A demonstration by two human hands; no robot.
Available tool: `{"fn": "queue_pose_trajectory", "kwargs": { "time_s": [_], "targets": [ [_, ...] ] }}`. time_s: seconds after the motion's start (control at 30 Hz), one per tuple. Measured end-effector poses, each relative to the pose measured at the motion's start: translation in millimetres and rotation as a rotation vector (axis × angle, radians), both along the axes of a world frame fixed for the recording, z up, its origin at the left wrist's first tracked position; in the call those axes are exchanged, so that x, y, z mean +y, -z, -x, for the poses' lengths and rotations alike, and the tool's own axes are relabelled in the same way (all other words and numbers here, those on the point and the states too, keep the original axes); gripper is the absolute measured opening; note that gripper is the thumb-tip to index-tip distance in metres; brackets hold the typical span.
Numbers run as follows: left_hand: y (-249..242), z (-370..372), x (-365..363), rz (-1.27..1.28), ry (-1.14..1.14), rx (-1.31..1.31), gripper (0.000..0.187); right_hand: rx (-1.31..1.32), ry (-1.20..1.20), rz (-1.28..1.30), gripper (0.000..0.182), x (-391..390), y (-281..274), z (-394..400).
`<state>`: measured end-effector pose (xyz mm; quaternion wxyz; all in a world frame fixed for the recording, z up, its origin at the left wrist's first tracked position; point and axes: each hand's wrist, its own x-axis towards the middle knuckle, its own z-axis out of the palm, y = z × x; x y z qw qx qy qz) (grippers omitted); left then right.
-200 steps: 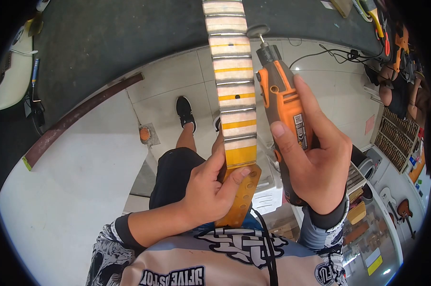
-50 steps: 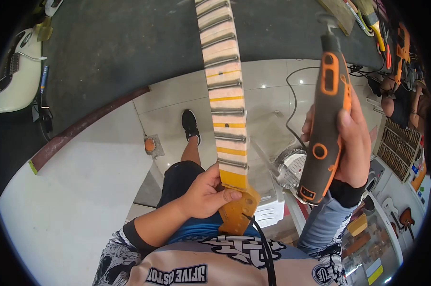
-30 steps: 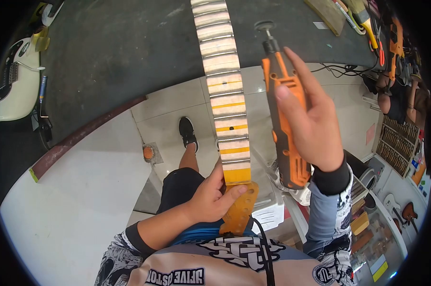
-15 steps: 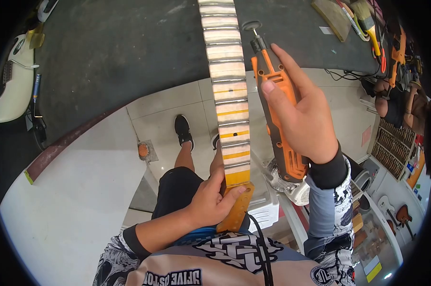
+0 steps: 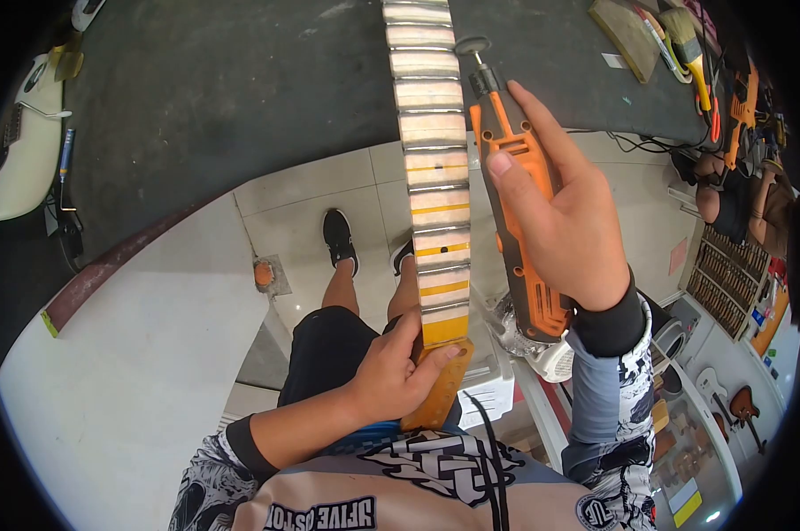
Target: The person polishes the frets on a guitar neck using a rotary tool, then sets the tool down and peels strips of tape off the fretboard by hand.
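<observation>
A guitar neck (image 5: 432,146) runs from near my body out over the dark bench, its metal frets crossing a fingerboard mostly covered in pale tape, with yellow strips showing between. My left hand (image 5: 391,367) is closed around the amber headstock (image 5: 442,389), thumb on top near the nut end. In my right hand (image 5: 568,221) is an orange and black rotary tool (image 5: 528,283), my thumb on its body and index finger stretched along its side. At its tip, a round grey disc (image 5: 473,44) sits right beside the neck's fretted edge.
A white guitar body (image 5: 33,168) and a blue-handled tool (image 5: 66,159) lie at the bench's left. On the right are a wooden block (image 5: 626,37), a paintbrush (image 5: 683,40) and cables. Another person (image 5: 727,199) sits beyond, and guitars (image 5: 743,403) stand lower right.
The neck has shifted slightly right, its far end closer to the rotary tool's disc. My right hand and the tool have barely moved.
</observation>
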<state>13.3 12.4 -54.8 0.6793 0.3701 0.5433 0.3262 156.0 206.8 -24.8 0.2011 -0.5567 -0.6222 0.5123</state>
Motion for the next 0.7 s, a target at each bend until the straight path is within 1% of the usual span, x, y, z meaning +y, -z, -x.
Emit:
{"fn": "queue_pose_trajectory", "kwargs": {
  "time_s": [0.1,0.5,0.63,0.7],
  "targets": [
    [-1,1,0,0.009,0.001,-0.001,0.036,-0.027,-0.005,0.055,0.057,1,-5,0],
    [0,-1,-1,0.021,-0.006,0.001,0.038,-0.06,-0.024,0.007,0.057,0,-4,-1],
    [3,-1,-2,-0.017,-0.001,0.01,0.039,-0.071,-0.044,0.041,0.056,3,-9,1],
    [1,0,-1,0.009,0.008,0.003,0.04,-0.076,-0.06,0.071,0.056,3,-12,2]
  ]
}}
